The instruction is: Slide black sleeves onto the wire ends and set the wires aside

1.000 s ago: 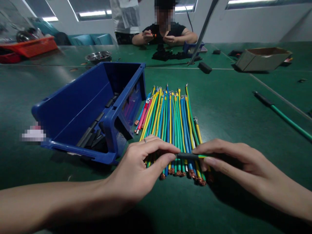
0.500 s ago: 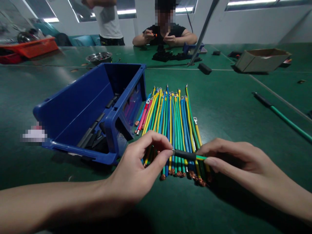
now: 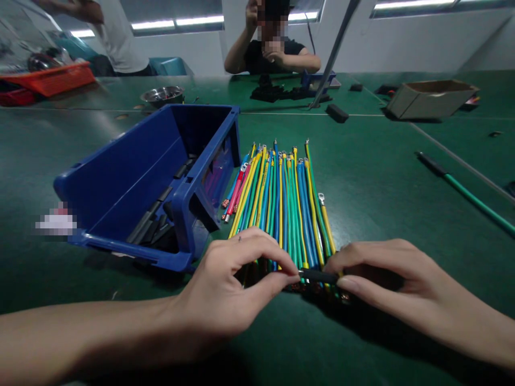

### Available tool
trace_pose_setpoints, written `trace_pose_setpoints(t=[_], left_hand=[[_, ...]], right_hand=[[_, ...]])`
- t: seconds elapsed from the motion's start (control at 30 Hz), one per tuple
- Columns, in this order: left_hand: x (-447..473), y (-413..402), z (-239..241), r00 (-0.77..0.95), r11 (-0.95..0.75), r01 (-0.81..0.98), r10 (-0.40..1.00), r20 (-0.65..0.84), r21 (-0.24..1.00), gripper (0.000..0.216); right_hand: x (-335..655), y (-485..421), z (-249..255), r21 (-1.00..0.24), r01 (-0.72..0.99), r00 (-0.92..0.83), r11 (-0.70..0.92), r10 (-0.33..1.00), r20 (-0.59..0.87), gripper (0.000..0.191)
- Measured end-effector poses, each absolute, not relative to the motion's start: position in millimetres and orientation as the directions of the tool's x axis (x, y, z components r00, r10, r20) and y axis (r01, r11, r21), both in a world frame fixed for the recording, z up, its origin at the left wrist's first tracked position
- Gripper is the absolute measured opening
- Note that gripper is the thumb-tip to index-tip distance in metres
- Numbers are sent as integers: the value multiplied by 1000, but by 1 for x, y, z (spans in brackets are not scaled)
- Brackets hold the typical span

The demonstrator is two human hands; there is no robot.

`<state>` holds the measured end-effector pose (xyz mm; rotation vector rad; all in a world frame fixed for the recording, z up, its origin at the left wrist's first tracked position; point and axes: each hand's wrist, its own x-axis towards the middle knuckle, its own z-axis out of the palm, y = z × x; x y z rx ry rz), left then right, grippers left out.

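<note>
My left hand [image 3: 241, 279] is closed in a pinch on the left tip of a short cable, where a bit of metal shows at the fingertips. A black heat-shrink sleeve [image 3: 317, 276] covers the cable between my hands. Thumb and forefinger of my right hand [image 3: 386, 289] close at the sleeve's right end, and the cable beyond is hidden by them. Just behind and below my hands lies a row of cut cables [image 3: 289, 214], green-yellow, blue, yellow and red, with metal lugs at the far ends and bare copper strands at the near ends.
A blue bin [image 3: 116, 161] holding black sleeve pieces stands left of the cables. Right lies a green cable [image 3: 475, 193] with a black end. Farther back are a cardboard box [image 3: 432, 102], a metal bowl [image 3: 163, 95], an orange basket [image 3: 60, 80], a slanted pole [image 3: 336, 51] and two people.
Both hands and the held cable have moved slightly down and right. The green-yellow stretch seen beside my right fingertips is now covered. The seated person raised a hand; the standing person shifted left.
</note>
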<state>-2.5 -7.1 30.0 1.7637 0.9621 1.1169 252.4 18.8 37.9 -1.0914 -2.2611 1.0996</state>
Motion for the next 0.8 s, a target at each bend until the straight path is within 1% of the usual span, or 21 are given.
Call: trace_pose_setpoints(t=[0.13,0.3,0.43,0.5,0.57,0.6,0.67,0.73,0.8], left_hand=[[-4,-8,31,333,-408,198,883,331,891,18],[-6,-10,28,366,-459,229,858,362,858,19],[-8,-12,26,367,-473,262,855,367,841,18],[-8,-14,26,345,-455,299,871,350,839,16],[-8,-16,27,321,-432,378,891,322,819,18],[-7,-17,26,322,-434,430,893,315,792,21],[-7,-19,24,378,-484,528,870,317,698,33],[-6,-20,20,466,-546,611,834,297,574,53],[-6,-22,14,551,-591,666,801,234,455,68]], right_hand=[[254,18,37,-741,509,-644,438,765,9,34],[256,14,40,-747,516,-656,419,754,-29,33],[253,13,41,-759,522,-621,389,783,-26,37],[251,14,42,-782,493,-593,381,805,19,37],[250,17,43,-788,463,-525,406,842,125,37],[250,18,44,-777,465,-475,425,860,186,37],[251,22,47,-730,505,-384,461,877,288,39],[256,27,48,-663,587,-327,465,885,331,41],[264,32,46,-579,683,-281,445,892,354,42]])
